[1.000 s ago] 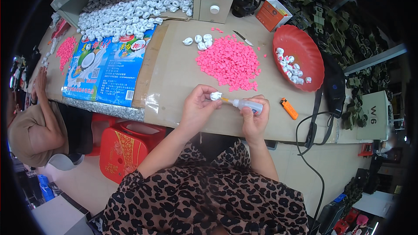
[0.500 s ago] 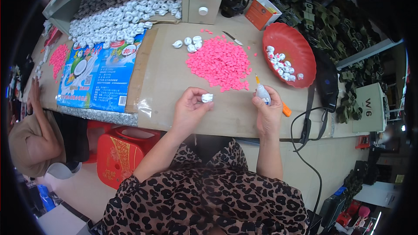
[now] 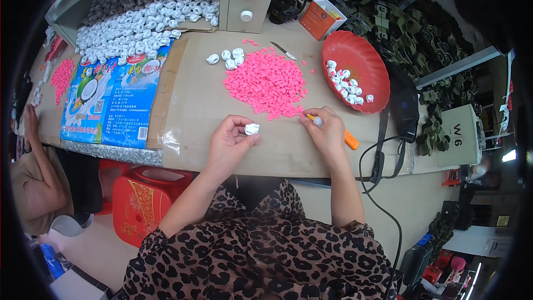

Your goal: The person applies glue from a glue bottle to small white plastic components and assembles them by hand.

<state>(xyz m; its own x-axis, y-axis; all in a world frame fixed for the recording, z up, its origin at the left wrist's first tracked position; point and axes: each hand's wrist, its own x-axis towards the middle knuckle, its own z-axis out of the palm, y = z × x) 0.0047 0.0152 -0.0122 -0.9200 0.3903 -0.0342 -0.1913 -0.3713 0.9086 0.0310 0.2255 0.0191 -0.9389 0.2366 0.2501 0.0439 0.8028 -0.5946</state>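
Observation:
Between the thumb and fingers of my left hand point(image 3: 232, 140) is a small white rounded plastic piece point(image 3: 252, 129). My right hand point(image 3: 328, 136) keeps a small translucent glue bottle point(image 3: 317, 121) with an orange tip tucked in its grip. Its thumb and forefinger reach the lower right edge of a heap of small pink pieces point(image 3: 264, 80); whether they pinch one is too small to tell. Several loose white pieces point(image 3: 230, 61) lie at the heap's upper left. Right of the heap, a red scalloped bowl point(image 3: 363, 58) holds several white pieces with pink bits on them.
A large mound of white pieces point(image 3: 150, 19) fills the back left, beside blue printed cardboard point(image 3: 116, 100). A knife point(image 3: 283, 50) lies behind the pink heap. An orange cutter point(image 3: 351, 140) and black cable point(image 3: 362, 169) are at right. Another person's arm point(image 3: 44, 161) is far left.
My right hand has moved left and its fingertips have come down to the pink heap, the bottle now tipped over in the grip. My left hand still holds the white piece. The view shifted slightly.

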